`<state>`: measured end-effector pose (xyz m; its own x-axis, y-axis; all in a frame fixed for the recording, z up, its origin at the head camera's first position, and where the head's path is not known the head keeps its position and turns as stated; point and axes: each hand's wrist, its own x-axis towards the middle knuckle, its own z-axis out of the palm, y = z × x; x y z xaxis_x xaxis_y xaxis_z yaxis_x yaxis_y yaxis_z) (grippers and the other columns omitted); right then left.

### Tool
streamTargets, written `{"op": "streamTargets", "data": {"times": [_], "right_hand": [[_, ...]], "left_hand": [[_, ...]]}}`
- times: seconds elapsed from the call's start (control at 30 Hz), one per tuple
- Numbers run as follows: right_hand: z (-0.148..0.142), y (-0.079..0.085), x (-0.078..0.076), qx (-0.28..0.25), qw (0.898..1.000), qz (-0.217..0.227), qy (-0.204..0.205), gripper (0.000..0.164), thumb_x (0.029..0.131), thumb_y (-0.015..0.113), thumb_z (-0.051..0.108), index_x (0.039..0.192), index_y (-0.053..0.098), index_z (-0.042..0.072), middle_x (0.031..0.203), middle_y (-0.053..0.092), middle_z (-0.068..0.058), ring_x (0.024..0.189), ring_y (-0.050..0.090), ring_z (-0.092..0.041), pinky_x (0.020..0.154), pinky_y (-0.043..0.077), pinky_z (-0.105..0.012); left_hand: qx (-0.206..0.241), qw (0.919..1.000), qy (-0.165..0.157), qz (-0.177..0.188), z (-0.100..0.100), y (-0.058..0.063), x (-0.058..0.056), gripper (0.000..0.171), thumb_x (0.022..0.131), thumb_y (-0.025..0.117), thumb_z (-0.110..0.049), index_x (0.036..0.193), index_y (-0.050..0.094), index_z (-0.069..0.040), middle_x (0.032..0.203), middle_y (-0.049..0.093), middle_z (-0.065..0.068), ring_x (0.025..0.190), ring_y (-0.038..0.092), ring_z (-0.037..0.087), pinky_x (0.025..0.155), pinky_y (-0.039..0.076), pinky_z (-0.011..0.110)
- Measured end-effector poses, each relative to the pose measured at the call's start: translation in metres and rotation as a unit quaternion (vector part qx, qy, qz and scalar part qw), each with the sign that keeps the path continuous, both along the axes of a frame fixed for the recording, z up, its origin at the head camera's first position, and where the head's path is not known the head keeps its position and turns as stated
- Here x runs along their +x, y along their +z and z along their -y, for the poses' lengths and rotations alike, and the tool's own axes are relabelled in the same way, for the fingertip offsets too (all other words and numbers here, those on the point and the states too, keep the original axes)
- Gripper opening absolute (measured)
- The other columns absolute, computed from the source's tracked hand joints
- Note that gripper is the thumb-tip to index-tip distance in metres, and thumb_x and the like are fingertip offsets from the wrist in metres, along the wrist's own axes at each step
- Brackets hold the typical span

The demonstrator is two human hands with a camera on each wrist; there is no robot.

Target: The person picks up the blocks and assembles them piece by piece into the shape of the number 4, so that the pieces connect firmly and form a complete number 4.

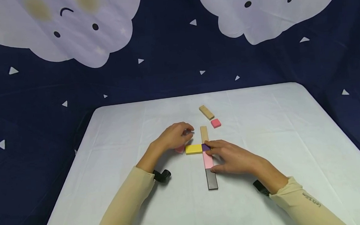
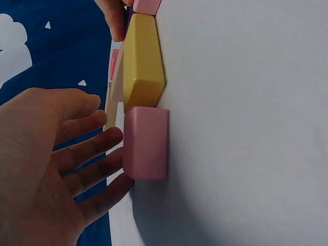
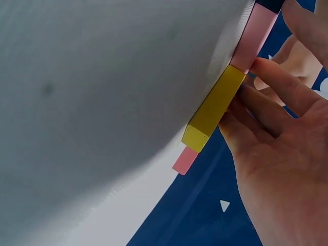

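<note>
A cross of flat blocks lies on the table, with a small purple block (image 1: 205, 147) in its middle. A yellow block (image 1: 194, 149) forms the left arm and a wooden block (image 1: 204, 133) the far one. Toward me run a pink block (image 1: 208, 160) and a dark grey block (image 1: 212, 179). My right hand (image 1: 235, 157) touches the cross, fingers at the purple and pink blocks, thumb by the grey; it mostly covers a second yellow block (image 3: 215, 110). My left hand (image 1: 176, 135), fingers loosely bent, is beside another pink block (image 2: 146, 143) at the left yellow block's outer end.
Beyond the cross lie a loose wooden block (image 1: 206, 112) and a small pink-red block (image 1: 216, 123). The white-covered table (image 1: 131, 125) ends at a dark blue cloth backdrop (image 1: 171, 78) with clouds and white triangles.
</note>
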<state>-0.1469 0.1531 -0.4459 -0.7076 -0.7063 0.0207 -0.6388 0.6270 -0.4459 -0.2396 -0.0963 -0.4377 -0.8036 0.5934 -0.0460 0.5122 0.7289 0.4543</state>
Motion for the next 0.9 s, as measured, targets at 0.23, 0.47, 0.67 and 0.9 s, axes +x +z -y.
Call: {"op": "streamTargets", "data": {"times": [0.23,0.47,0.67,0.9], "right_hand": [[0.001,0.002,0.0,-0.002,1.0,0.0,0.001,0.062,0.082,0.074,0.044,0.131,0.06,0.008,0.15,0.037,-0.007,0.136,0.032,-0.022,0.108,0.03,-0.042],[0.002,0.0,0.0,-0.002,1.0,-0.002,0.002,0.062,0.082,0.074,0.046,0.131,0.061,0.009,0.15,0.037,-0.006,0.136,0.032,-0.022,0.108,0.03,-0.041],[0.004,-0.001,0.0,-0.001,1.0,-0.005,0.003,0.063,0.081,0.075,0.045,0.13,0.061,0.009,0.149,0.038,-0.007,0.136,0.033,-0.023,0.107,0.031,-0.042],[0.002,-0.002,0.0,0.0,1.0,-0.02,0.002,0.062,0.081,0.074,0.047,0.128,0.062,0.008,0.149,0.039,-0.008,0.135,0.034,-0.023,0.108,0.031,-0.041]], "left_hand": [[0.018,0.9998,0.007,-0.005,-0.006,0.004,-0.01,0.029,0.095,0.06,-0.027,0.119,0.066,-0.013,0.113,0.064,-0.002,0.094,0.058,0.011,0.083,0.047,0.03],[0.004,0.9998,0.018,0.008,-0.009,0.006,-0.016,0.031,0.095,0.059,-0.027,0.121,0.065,-0.012,0.115,0.063,-0.001,0.099,0.057,0.011,0.086,0.046,0.031],[-0.036,0.9988,0.024,-0.023,-0.012,0.003,-0.023,0.029,0.095,0.058,-0.028,0.12,0.066,-0.016,0.116,0.062,-0.001,0.105,0.056,0.013,0.092,0.044,0.034],[-0.062,0.9961,0.046,-0.044,-0.026,0.006,-0.035,0.033,0.095,0.055,-0.03,0.123,0.064,-0.015,0.119,0.06,0.001,0.111,0.055,0.016,0.095,0.043,0.035]]}}
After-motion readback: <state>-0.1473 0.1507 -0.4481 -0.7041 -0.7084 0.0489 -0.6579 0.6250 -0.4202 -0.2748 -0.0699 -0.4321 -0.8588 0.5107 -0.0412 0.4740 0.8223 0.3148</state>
